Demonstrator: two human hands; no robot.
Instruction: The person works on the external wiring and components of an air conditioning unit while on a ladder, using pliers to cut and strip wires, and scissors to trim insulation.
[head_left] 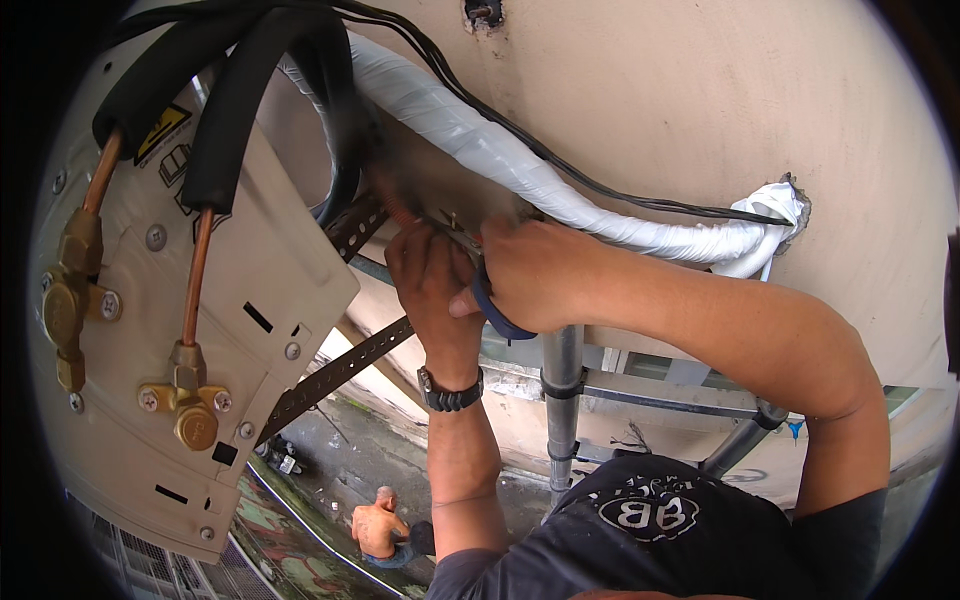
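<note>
My left hand [432,265], a black watch [452,390] on its wrist, is closed at the lower end of a reddish-orange ribbed tube [397,207]. Right beside it, my right hand [535,270] grips what look like scissors with a dark-blue looped handle [508,325]. A bit of metal shows between the two hands; the blades are mostly hidden. Just above both hands runs a thick white-wrapped pipe bundle [470,135] along the wall. Blur and shadow hide the spot behind my fingertips.
On the left stands a beige outdoor unit [290,240] with brass valves [188,400] and black-insulated copper pipes [230,120]. Perforated metal brackets [345,370] support it. Black cables [590,190] run to a wall hole. Metal scaffold poles [562,390] stand below; far down, a person [378,528] crouches.
</note>
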